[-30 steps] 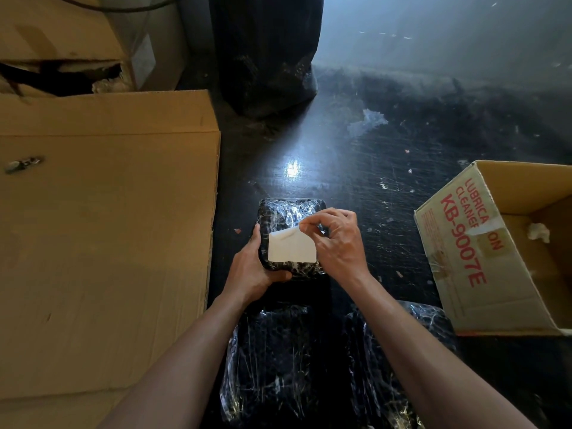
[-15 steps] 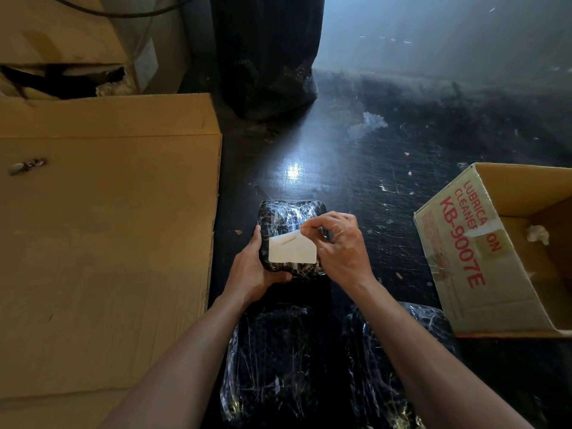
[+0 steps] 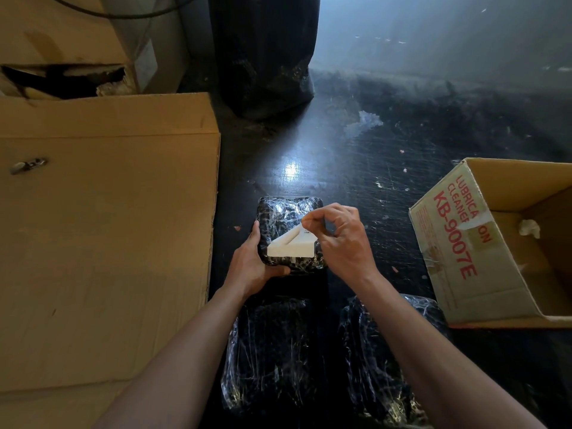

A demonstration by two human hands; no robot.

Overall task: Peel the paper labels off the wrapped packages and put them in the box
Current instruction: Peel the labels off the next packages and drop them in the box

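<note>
At frame centre, the left hand (image 3: pixel 251 265) grips the wrapped package (image 3: pixel 286 218) from its left edge. The right hand (image 3: pixel 340 239) pinches the white label (image 3: pixel 289 246), lifting its upper corner. The open box (image 3: pixel 483 252) sits at right.

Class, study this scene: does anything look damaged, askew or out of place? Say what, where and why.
The upper-left cardboard box has a ragged torn hole in its top. The open box at right sits tilted, its printed side patched with tape over the lettering. Paper scraps litter the dark floor. The white label is half peeled, as the task expects.
</note>
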